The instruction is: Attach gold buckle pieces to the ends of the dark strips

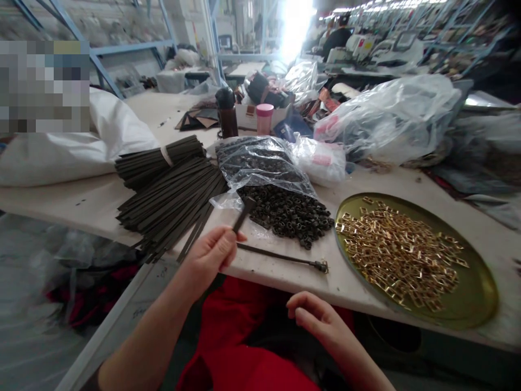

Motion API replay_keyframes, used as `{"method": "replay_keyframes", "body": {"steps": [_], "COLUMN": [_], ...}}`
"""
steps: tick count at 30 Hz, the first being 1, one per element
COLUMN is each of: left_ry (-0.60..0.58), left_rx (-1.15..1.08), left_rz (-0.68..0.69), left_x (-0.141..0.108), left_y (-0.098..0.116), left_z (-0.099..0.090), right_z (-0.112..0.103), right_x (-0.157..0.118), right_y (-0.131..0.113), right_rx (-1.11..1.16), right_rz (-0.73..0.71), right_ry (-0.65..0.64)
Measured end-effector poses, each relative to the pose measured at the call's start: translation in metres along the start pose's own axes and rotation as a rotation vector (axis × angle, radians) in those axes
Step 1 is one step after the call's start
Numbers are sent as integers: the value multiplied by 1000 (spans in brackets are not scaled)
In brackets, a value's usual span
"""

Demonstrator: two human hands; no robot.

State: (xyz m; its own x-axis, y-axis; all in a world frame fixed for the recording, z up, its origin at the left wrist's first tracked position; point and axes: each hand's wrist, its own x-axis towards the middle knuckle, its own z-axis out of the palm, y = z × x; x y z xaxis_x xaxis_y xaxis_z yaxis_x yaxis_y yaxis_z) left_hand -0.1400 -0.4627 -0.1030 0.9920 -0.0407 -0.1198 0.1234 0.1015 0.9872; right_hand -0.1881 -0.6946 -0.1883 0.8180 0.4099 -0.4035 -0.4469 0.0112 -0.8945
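Note:
My left hand point(215, 250) pinches a dark strap point(243, 214) between thumb and fingers, its end pointing up and away over the table edge. Just in front of that hand lies another dark strap point(277, 255), with a gold buckle point(323, 266) at its right end. My right hand point(311, 315) hovers before the table edge, its fingers loosely bent and apart, with nothing visible in them. Beyond the hands is a heap of small dark loops point(288, 217), spilling from a clear plastic bag point(264, 157). Gold buckles point(402, 250) lie heaped on a round gold tray point(476, 293) at right.
A bundle of dark straps point(175, 201) fans out at left beside a white sack point(118, 130). Farther back stand a dark bottle point(228, 117) and a pink-lidded jar point(264, 120). Large clear plastic bags point(391, 114) lie behind the tray. A person point(337, 38) is in the far background.

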Motion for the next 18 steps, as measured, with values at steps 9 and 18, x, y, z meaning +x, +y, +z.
{"method": "replay_keyframes", "body": {"steps": [9, 18], "left_ry": [-493, -455], "left_rx": [244, 10], "left_rz": [-413, -554], "left_x": [-24, -19], "left_y": [-56, -70], "left_z": [55, 51], "right_z": [0, -3], "right_x": [17, 24], "right_y": [-4, 0], "right_rx": [279, 368], "right_rz": [-2, 38], "right_ry": [116, 125]}}
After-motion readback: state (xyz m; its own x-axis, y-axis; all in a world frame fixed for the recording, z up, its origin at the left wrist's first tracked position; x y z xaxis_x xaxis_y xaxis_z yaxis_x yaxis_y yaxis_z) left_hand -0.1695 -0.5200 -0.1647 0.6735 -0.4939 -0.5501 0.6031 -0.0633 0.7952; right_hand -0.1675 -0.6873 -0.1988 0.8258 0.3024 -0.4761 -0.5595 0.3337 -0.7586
